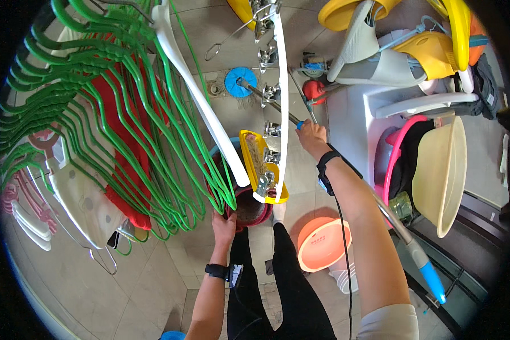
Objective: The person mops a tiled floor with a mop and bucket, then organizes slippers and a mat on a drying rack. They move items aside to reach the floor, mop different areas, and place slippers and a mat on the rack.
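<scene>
My right hand [312,137] grips the shaft of a mop [276,104] near a blue collar. Its round blue head [241,82] lies on the floor with grey strands around it. The shaft passes under my right forearm and ends in a blue grip at lower right. Low in the middle, my left hand [224,227] is closed at the near left rim of a dark red bucket [250,210]; its fingers are partly hidden. Green hangers [153,140] and a white hanger [204,102] hang in front of the bucket and cover part of it.
A clip hanger [283,102] hangs centrally, before a yellow tray [247,170] holding a brush. Orange basins [323,246] stand right of my legs. Slippers [382,68], a red-headed plunger [313,92] and a cream basin [435,178] crowd the right. A floor drain [216,87] lies beside the mop head.
</scene>
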